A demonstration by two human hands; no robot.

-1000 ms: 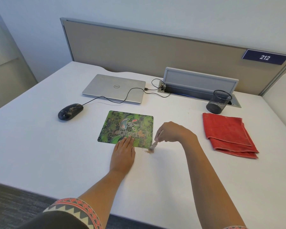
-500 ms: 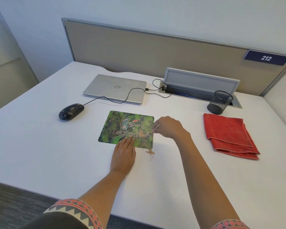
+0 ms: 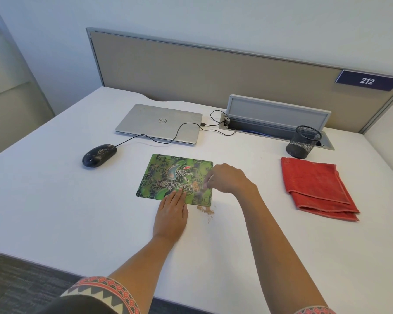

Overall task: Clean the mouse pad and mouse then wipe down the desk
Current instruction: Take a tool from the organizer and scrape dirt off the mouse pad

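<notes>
The slender pale tool (image 3: 201,191) pinched by the right hand (image 3: 227,177) was motion-blurred, its kind indeterminable; the left hand (image 3: 171,213) hid part of the near edge of the green printed mouse pad (image 3: 166,175).

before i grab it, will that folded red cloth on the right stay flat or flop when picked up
The folded red cloth will probably flop: its layers lie limp and uneven on the white desk. It likely unfolds if lifted by one corner, since nothing holds the folds. It looks thin, so probably light.
</notes>
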